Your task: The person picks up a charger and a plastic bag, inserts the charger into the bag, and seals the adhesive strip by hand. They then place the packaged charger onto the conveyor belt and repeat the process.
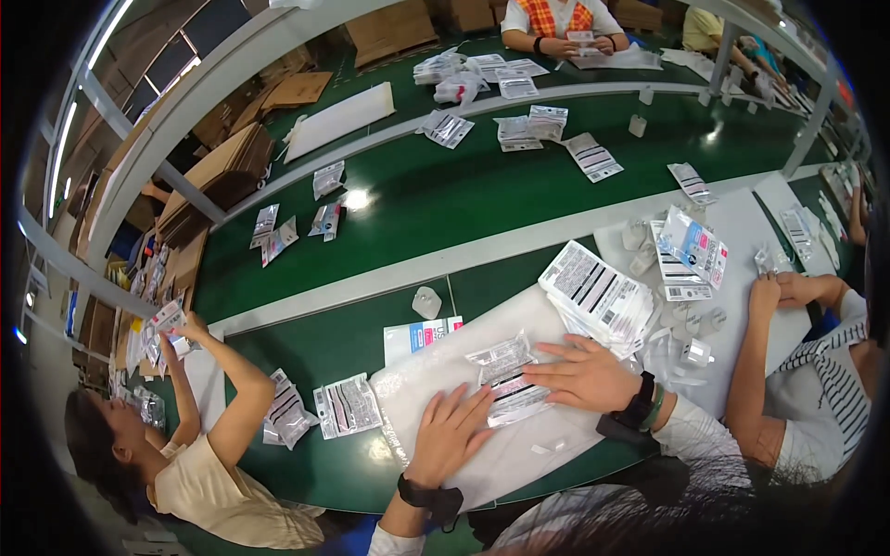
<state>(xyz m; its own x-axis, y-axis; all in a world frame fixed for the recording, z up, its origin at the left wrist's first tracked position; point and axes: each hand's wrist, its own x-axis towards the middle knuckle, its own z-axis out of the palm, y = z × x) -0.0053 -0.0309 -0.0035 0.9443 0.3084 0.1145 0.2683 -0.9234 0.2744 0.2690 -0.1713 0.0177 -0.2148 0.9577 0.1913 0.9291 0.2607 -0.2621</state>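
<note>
Both hands lie flat and open on a white pad (519,454) at the near edge of the green table (417,199). Left hand (451,434) presses with spread fingers on the near left corner of a clear packet (508,375), gripping nothing. Right hand (584,373), also spread, rests on the packet's right side. Just right and farther, a stack of labelled packets (601,296) touches the pad.

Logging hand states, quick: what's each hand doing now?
Left hand: open, flat on the clear packet.
Right hand: open, fingers pressing the same packet.
</note>
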